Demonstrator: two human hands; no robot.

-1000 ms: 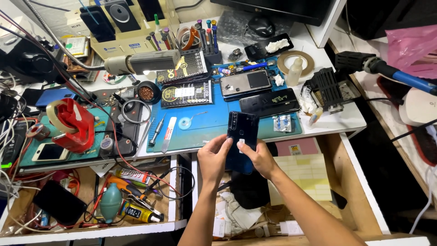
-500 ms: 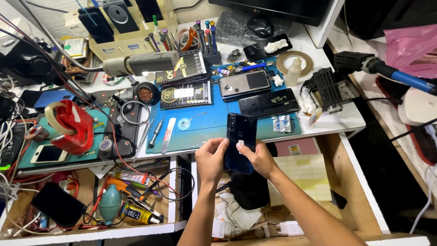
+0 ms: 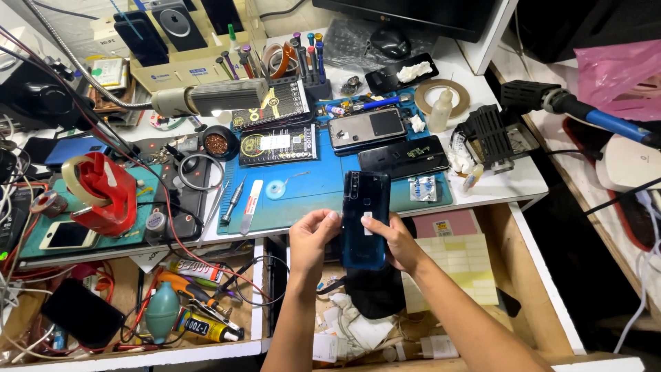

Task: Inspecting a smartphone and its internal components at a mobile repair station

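- Head view: the left hand and the right hand are both clamped on a dark blue phone, one on each long side.
- The phone is up in the air, just in front of the worktop edge and over an open drawer. It does not touch the blue mat.
- The phone's shiny back faces up. Its little camera strip sits near the top left corner. A small white sticker is on the back, by the right thumb.
- I think the back cover is on, since no inside parts show. I cannot tell if it is pressed down all the way.
- I cannot see the screen side, so I cannot say if that side is done.
- On the mat lie two other phones: a grey phone and a black phone. No hand touches them. They look like work that waits.
- Tools lie on the mat too: a small screwdriver, a flat white pry stick and a little tape roll. No hand holds a tool now.
- A red tape holder stands far to the left, well apart from the hands.
- A lamp on a bendy arm hangs over the back of the worktop.
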